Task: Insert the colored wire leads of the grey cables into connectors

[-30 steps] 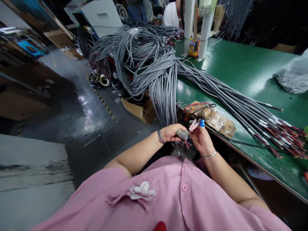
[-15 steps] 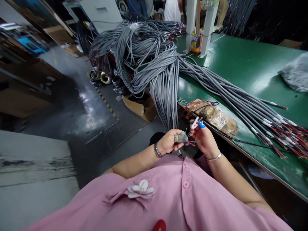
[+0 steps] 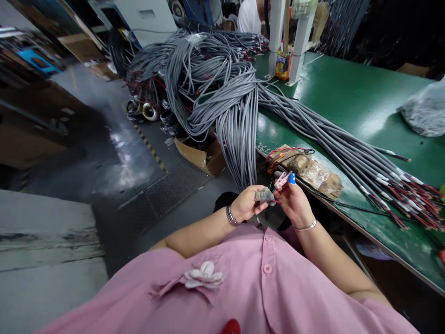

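My left hand (image 3: 249,203), with grey fabric covers on its fingertips, pinches a cable end with thin coloured wires (image 3: 278,200) fanning out to the right. Close beside it, my right hand (image 3: 295,202) is closed around a small pale pink tool (image 3: 282,180), and a blue cover (image 3: 292,178) sits on its thumb. The tool's tip is close to the wires; whether it touches them is too small to tell. Both hands are in front of my body, left of the green table's edge.
Grey cables (image 3: 239,116) hang over the edge of the green table (image 3: 351,93), and more stretch right across it. A wrapped block (image 3: 313,171) lies near the edge. An open cardboard box (image 3: 198,155) stands on the floor. A plastic bag (image 3: 426,109) rests at right.
My left hand has shifted slightly right, nearer to my right hand. The pink tool has tilted and sits closer to the wires. The view has shifted slightly.
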`<state>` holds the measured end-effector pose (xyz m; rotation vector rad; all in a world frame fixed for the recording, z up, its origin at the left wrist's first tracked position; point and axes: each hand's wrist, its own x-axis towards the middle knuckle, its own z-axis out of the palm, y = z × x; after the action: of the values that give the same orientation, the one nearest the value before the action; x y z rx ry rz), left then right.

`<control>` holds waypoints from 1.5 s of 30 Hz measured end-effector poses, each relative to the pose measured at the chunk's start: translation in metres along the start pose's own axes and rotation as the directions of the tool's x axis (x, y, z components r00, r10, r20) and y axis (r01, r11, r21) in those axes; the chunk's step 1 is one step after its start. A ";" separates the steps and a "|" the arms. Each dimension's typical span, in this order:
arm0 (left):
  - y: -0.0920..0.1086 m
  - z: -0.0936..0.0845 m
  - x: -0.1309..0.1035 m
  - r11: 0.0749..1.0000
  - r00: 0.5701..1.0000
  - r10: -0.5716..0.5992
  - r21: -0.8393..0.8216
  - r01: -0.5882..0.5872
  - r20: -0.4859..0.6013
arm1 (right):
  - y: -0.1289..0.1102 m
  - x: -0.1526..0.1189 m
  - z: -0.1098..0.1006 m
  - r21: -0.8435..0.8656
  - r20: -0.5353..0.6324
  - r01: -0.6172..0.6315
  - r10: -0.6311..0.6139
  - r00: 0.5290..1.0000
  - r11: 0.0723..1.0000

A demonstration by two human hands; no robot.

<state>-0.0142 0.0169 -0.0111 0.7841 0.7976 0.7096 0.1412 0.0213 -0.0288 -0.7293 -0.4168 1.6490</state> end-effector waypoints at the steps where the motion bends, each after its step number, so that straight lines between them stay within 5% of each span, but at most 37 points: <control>1: 0.000 0.002 0.000 1.000 1.000 0.000 0.006 0.000 -0.004 | 0.000 0.000 0.000 -0.008 -0.001 0.001 -0.001 1.000 1.000; 12: 0.001 0.005 0.000 1.000 1.000 -0.003 0.025 0.004 -0.030 | 0.000 -0.002 0.005 -0.012 0.015 -0.007 0.007 1.000 1.000; 20: -0.007 0.003 -0.009 0.996 0.999 0.041 0.084 -0.040 -0.004 | -0.006 -0.005 0.001 0.007 0.084 -0.120 0.119 0.989 0.993; 28: -0.005 0.006 -0.013 0.996 0.993 0.088 0.040 -0.085 -0.078 | -0.005 -0.008 0.001 -0.096 0.031 0.050 -0.047 0.998 0.994; 36: -0.003 0.005 -0.004 0.998 0.996 0.037 -0.042 -0.041 -0.080 | 0.002 0.001 -0.005 -0.133 0.062 0.091 -0.083 0.995 0.987; 45: -0.006 0.002 0.001 0.999 0.996 0.012 -0.047 -0.016 -0.086 | 0.000 0.009 0.000 -0.028 0.024 -0.024 0.025 0.999 0.999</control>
<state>-0.0107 0.0140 -0.0150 0.7209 0.8507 0.7759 0.1401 0.0299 -0.0307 -0.7385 -0.4504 1.6792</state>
